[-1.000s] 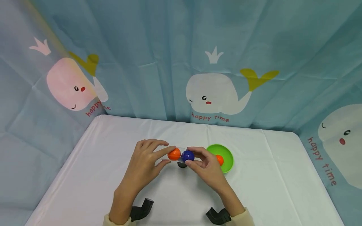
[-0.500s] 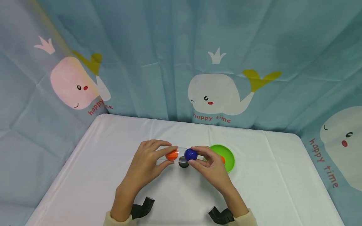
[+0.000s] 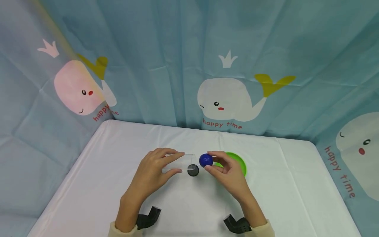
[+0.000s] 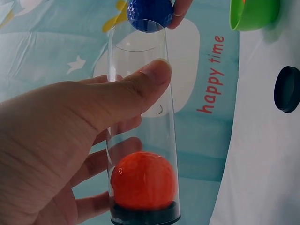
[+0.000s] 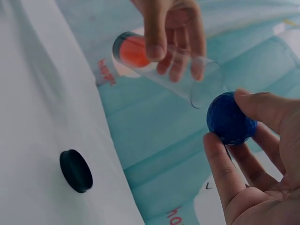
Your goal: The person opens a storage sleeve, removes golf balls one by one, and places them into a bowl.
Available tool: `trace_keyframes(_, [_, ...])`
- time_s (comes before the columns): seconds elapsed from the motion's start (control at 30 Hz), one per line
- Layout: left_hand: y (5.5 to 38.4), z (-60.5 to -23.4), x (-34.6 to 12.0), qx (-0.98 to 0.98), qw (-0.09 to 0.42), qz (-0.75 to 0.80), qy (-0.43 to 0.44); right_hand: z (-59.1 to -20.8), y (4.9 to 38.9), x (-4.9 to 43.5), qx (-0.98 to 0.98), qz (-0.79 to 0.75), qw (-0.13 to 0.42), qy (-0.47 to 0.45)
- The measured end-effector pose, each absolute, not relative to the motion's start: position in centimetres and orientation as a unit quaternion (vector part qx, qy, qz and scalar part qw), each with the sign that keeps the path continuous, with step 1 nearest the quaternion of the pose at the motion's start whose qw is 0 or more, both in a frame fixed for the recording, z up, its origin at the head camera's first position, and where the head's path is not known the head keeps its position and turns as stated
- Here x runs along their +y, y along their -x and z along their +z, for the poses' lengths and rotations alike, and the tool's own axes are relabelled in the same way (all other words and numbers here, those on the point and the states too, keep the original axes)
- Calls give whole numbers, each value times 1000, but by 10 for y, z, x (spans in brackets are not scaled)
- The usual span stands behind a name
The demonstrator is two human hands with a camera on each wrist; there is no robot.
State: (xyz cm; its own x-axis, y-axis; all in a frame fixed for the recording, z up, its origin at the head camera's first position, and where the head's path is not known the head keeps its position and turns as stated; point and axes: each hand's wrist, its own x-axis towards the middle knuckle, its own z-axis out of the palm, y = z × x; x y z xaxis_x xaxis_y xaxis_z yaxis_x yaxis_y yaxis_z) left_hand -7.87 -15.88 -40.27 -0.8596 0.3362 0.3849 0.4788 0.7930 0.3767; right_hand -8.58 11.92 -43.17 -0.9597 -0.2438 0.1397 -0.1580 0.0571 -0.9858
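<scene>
My left hand (image 3: 152, 169) grips a clear plastic tube (image 4: 140, 103) between thumb and fingers. At the tube's dark-capped end sits an orange golf ball (image 4: 143, 182), seen through the wall in both wrist views; in the head view the hand hides it. My right hand (image 3: 228, 169) pinches a blue golf ball (image 5: 230, 118) with thumb and fingertips. The ball is just off the tube's uncapped end, apart from it in the head view. A black cap (image 5: 76, 171) lies on the white table below the tube's mouth.
Behind my right hand stands a green bowl (image 3: 241, 163), partly hidden. A white cloth covers the table (image 3: 281, 184). At its back and sides hangs a blue curtain (image 3: 165, 82) with whale prints. Black curved mounts (image 3: 149, 217) are on both wrists.
The orange ball has slid leftward down the tube to the capped end. My right hand has drawn the blue ball right, away from the tube's mouth. The left hand has hardly moved.
</scene>
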Motion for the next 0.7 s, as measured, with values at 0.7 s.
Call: trace_keyframes(0.7, [80,-404,-160,-927,158,-245,234,-424,97,186,750,-654,-13,99])
